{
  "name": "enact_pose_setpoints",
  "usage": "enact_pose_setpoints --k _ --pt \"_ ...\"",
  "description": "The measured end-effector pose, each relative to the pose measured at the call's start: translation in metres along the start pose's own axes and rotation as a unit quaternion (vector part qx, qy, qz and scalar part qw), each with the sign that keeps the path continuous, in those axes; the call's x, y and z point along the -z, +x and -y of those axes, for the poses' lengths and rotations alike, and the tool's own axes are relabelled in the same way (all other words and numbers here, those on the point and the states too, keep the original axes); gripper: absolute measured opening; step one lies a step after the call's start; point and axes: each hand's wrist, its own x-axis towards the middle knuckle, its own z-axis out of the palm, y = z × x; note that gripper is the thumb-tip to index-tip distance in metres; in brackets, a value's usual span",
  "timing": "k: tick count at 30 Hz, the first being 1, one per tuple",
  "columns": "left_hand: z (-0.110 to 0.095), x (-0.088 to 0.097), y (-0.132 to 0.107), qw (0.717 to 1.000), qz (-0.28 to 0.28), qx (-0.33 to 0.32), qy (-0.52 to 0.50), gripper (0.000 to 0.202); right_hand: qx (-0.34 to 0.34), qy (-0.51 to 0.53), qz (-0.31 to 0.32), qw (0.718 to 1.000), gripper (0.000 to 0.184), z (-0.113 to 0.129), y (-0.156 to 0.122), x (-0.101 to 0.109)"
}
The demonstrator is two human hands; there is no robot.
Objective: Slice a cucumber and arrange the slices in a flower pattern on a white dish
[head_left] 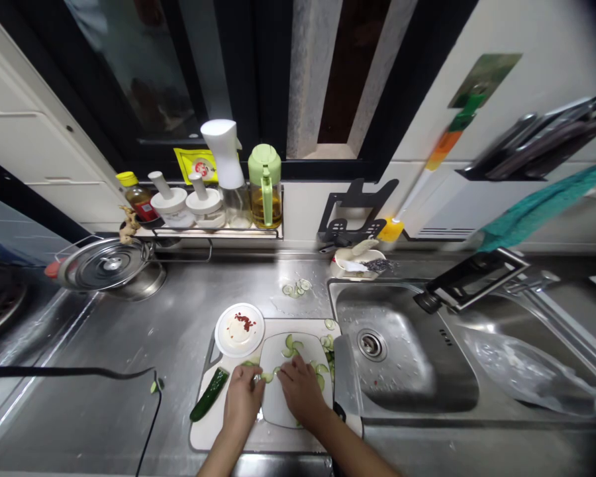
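Note:
My left hand and my right hand rest close together on a white rectangular plate that lies on a pale cutting board. Both hands have their fingers curled and meet at a cucumber slice between the fingertips. More cucumber slices lie across the plate's far end and its right side. A cucumber piece lies on the board left of my left hand. A small round white dish with red chilli bits stands at the board's far left corner.
A cleaver lies along the board's right edge beside the steel sink. Loose slices sit on the counter behind. Bottles and jars stand on a rack; a lidded pot is at the left, a black cable nearby.

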Motion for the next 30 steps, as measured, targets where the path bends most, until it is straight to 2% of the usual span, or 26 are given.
enact_pose_setpoints --k 6,11,15,18,24,30 --pt "0.0 0.001 -0.001 1.0 0.005 -0.002 0.007 0.019 0.006 -0.006 0.004 1.0 0.013 0.0 0.0 0.001" --pt "-0.001 0.009 0.001 1.0 0.002 -0.018 0.012 0.022 -0.019 0.005 -0.016 1.0 0.014 0.001 -0.002 0.002" --pt "0.003 0.025 0.005 0.996 -0.014 0.016 0.086 0.028 -0.041 0.03 -0.036 0.998 0.011 0.002 -0.006 0.003" --pt "0.003 0.033 0.008 0.986 0.005 0.05 0.156 0.032 -0.047 0.047 -0.046 0.997 0.012 0.004 -0.011 0.002" --pt "-0.007 0.027 0.009 0.964 0.045 0.082 0.247 0.032 -0.048 0.06 -0.034 0.997 0.011 0.01 -0.019 -0.001" --pt "-0.01 0.025 0.013 0.966 0.039 0.089 0.241 0.025 -0.047 0.063 -0.032 0.996 0.012 0.014 -0.021 0.003"
